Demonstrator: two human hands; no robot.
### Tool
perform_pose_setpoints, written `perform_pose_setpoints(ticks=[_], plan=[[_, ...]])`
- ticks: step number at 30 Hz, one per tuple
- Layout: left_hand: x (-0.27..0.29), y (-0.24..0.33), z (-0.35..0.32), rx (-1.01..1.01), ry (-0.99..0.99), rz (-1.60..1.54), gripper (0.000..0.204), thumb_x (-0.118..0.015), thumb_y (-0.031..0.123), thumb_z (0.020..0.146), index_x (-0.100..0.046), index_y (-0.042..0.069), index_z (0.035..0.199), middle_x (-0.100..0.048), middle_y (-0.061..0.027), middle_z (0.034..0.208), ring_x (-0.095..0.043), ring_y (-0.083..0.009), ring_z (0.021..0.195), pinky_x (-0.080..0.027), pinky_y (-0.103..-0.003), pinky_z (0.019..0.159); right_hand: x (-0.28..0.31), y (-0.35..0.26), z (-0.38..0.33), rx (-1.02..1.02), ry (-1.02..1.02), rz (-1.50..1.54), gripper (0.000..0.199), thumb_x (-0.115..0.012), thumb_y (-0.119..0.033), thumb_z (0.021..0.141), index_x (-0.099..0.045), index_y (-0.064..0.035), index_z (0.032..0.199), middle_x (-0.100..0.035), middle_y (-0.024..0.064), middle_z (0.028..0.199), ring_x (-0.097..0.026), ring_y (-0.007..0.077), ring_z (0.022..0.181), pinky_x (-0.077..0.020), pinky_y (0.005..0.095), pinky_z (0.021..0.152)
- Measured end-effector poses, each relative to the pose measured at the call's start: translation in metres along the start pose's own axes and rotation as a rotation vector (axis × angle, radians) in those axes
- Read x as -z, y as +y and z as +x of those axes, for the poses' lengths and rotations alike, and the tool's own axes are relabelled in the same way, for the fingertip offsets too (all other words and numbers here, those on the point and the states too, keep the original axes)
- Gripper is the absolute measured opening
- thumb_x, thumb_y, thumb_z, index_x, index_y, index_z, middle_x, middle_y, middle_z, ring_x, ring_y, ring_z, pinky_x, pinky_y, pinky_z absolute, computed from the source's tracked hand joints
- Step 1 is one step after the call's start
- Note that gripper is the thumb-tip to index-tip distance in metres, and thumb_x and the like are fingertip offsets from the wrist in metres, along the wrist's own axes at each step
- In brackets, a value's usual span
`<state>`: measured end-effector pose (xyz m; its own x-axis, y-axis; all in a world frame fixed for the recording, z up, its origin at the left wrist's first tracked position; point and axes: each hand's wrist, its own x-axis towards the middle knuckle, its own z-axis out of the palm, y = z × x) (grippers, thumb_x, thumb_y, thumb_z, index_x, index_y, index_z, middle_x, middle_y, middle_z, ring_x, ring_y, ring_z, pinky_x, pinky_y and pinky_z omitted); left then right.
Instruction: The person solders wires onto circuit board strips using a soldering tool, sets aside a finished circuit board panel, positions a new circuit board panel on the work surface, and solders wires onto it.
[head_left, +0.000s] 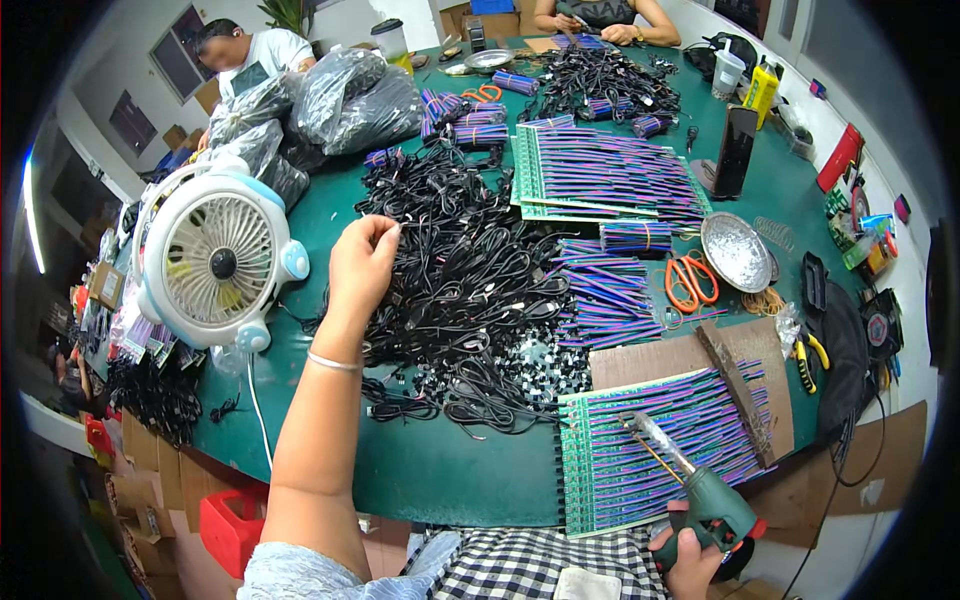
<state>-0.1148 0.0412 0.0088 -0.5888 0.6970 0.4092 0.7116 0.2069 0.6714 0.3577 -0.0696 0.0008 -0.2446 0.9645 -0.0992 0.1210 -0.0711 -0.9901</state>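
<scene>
presently | right hand (690, 563) grips soldering gun (718, 508) | left hand (362, 264) near cables (465, 275)

Green worktop (440, 490), near edge, right: right grip (690, 560) holds green pistol-shaped soldering tool (722, 503), metal tip over green circuit-board panel (582, 465) with violet-blue wires. Left grip (385, 237), fingers curled, by tangled black cable heap (470, 275); contents unclear. Left edge: round white-and-pale-blue plastic fan (185, 285).

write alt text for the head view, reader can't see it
A person's right hand grips a green soldering gun, its tip over green circuit boards with blue-purple wires; the curled left hand is at the left edge of a black cable heap. A white fan stands at left.
</scene>
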Motion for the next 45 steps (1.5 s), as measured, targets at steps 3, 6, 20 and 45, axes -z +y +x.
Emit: perform_pose_setpoints(ticks=[3,6,20,45], plan=[[-0.009,0.000,0.009,0.093,-0.069,0.051,0.022,-0.063,0.026,0.083,-0.067,0.005,0.088,-0.065,-0.0084,0.077,-0.061,-0.0212,0.070,-0.047,-0.032,0.066,-0.001,-0.007,0.002,-0.046,0.033,-0.014,0.033,-0.052,-0.016,0.093,-0.052,0.0068,0.117,-0.062,0.0089,0.077,-0.055,0.0134,0.063,-0.0441,0.0258,0.061],[-0.022,0.013,0.011,0.146,-0.128,0.236,0.025,-0.065,0.034,0.081,-0.070,0.011,0.087,-0.068,-0.0046,0.076,-0.064,-0.0207,0.073,-0.047,-0.035,0.066,0.003,0.009,-0.002,-0.061,0.027,0.032,0.033,-0.052,-0.013,0.092,-0.051,0.0074,0.118,-0.063,0.0093,0.079,-0.056,0.0141,0.066,-0.0449,0.0266,0.061],[0.007,0.106,-0.022,-0.388,-0.258,-0.380,0.011,-0.065,-0.004,0.074,-0.064,0.003,0.081,-0.065,-0.0041,0.082,-0.060,-0.0128,0.077,-0.047,-0.026,0.071,-0.004,0.013,0.006,-0.051,0.129,0.224,0.054,-0.059,-0.016,0.083,-0.037,0.0040,0.128,-0.056,0.0218,0.110,-0.061,0.0227,0.062,-0.0517,0.0299,0.053],[-0.047,0.109,-0.172,-0.461,-0.619,-0.002,0.017,-0.071,0.009,0.063,-0.061,0.011,0.076,-0.057,-0.0037,0.106,-0.046,-0.0284,0.101,-0.032,-0.042,0.085,0.013,0.039,-0.021,-0.268,-0.103,0.230,0.052,-0.064,-0.021,0.084,-0.045,0.0036,0.126,-0.059,0.0156,0.113,-0.060,0.0188,0.077,-0.0502,0.0308,0.069]])
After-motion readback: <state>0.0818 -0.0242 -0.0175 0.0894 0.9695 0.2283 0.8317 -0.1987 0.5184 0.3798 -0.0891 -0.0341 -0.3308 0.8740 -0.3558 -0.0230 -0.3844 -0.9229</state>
